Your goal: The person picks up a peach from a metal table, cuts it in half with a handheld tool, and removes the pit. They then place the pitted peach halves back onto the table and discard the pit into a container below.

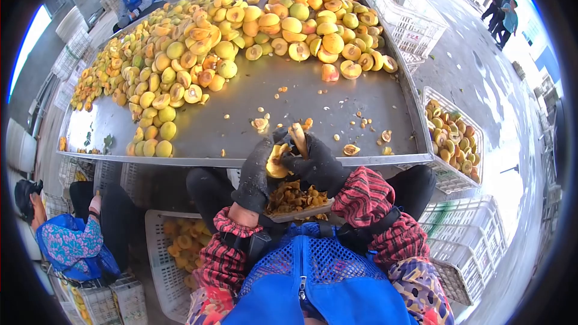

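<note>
Over the near edge of the metal table, my left hand point(256, 171), in a dark glove, is closed around a cut yellow peach point(277, 161). Close against it, my right hand point(319, 164), also gloved, grips a tool with a pale wooden handle point(298, 138) that points up. The tool's working end is hidden between the hands and the fruit. Below them, a container point(295, 200) between my knees holds brown-yellow scraps. Peach bits and pits point(261, 124) lie on the table just beyond my fingers.
A large heap of whole and halved peaches point(198, 42) covers the far and left parts of the metal table point(259, 93). Peach-filled crates stand at right point(454, 138) and lower left point(171, 253). An upturned white crate point(469, 241) sits at right. Other people work at left and behind.
</note>
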The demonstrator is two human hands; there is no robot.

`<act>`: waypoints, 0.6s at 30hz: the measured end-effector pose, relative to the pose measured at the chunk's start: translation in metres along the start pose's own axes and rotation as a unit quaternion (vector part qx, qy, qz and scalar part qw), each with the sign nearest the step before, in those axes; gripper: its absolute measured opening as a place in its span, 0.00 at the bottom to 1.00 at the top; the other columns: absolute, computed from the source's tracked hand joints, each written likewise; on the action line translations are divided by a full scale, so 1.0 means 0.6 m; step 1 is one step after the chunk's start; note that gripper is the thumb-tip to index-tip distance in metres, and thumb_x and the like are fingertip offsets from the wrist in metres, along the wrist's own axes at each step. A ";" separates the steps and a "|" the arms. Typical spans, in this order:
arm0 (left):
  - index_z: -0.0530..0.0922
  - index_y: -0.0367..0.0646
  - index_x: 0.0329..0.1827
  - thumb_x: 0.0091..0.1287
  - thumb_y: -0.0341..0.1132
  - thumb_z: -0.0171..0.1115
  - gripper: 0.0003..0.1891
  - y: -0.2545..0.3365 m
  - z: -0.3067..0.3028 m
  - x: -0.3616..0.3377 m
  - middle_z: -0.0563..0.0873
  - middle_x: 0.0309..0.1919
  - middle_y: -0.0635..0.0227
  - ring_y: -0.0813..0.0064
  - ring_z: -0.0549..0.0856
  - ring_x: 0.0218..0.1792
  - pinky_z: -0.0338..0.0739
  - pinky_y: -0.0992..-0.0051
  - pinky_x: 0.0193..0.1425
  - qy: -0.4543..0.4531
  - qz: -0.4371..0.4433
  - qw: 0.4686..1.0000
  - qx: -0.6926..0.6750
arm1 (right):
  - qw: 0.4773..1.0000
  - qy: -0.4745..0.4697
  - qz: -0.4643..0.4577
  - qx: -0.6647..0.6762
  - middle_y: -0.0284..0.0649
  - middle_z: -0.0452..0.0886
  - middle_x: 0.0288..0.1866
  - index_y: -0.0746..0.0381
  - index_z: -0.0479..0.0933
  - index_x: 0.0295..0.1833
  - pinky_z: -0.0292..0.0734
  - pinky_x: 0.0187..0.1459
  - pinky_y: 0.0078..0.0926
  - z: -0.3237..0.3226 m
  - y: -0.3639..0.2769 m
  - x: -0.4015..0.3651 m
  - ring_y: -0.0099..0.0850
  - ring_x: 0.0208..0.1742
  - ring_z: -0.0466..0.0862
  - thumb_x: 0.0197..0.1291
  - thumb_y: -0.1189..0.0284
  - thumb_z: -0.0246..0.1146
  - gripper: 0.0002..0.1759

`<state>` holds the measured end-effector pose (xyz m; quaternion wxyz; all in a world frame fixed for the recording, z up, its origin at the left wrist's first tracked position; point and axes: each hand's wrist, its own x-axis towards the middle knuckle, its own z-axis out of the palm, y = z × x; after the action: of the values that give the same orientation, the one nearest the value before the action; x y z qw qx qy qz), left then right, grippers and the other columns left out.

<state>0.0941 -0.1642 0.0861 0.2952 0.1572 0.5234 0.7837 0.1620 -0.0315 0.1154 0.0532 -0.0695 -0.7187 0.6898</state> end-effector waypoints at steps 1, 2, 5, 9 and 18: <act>0.71 0.36 0.59 0.66 0.29 0.53 0.18 0.006 0.003 -0.008 0.79 0.53 0.59 0.71 0.79 0.52 0.74 0.74 0.56 -0.013 0.026 0.995 0.093 | 0.998 0.006 -0.065 0.013 0.40 0.79 0.39 0.66 0.73 0.49 0.75 0.34 0.24 0.003 0.016 0.002 0.23 0.37 0.78 0.57 0.68 0.65 0.18; 0.71 0.36 0.59 0.67 0.29 0.52 0.18 0.021 0.015 -0.017 0.79 0.53 0.60 0.71 0.79 0.52 0.74 0.74 0.56 -0.027 0.063 0.975 0.210 | 1.000 -0.016 -0.015 0.012 0.40 0.79 0.40 0.66 0.73 0.50 0.75 0.37 0.24 -0.002 0.006 -0.003 0.23 0.39 0.78 0.57 0.69 0.65 0.18; 0.71 0.36 0.58 0.62 0.28 0.58 0.20 0.017 0.016 -0.025 0.80 0.51 0.58 0.68 0.81 0.51 0.75 0.72 0.55 -0.013 0.132 0.916 0.378 | 0.993 -0.072 0.086 0.026 0.39 0.79 0.41 0.65 0.73 0.52 0.75 0.39 0.24 -0.018 -0.021 -0.013 0.24 0.42 0.78 0.56 0.71 0.64 0.18; 0.72 0.36 0.57 0.60 0.30 0.62 0.21 -0.001 0.023 -0.029 0.81 0.49 0.57 0.66 0.82 0.50 0.76 0.72 0.54 0.019 0.098 0.968 0.231 | 0.987 -0.096 0.122 0.044 0.38 0.79 0.38 0.64 0.72 0.53 0.75 0.29 0.23 -0.026 -0.021 -0.013 0.24 0.33 0.79 0.55 0.73 0.64 0.19; 0.73 0.36 0.57 0.73 0.48 0.46 0.23 -0.038 0.021 -0.013 0.81 0.47 0.65 0.78 0.81 0.45 0.78 0.77 0.48 0.069 -0.066 0.995 0.005 | 0.987 -0.059 0.090 -0.119 0.46 0.80 0.35 0.65 0.73 0.48 0.75 0.31 0.31 -0.020 -0.020 -0.010 0.32 0.31 0.81 0.50 0.71 0.65 0.19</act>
<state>0.1141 -0.1532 0.0707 0.3086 0.0693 0.5559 0.7688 0.1697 -0.0209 0.1278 -0.0605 -0.0986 -0.7884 0.6042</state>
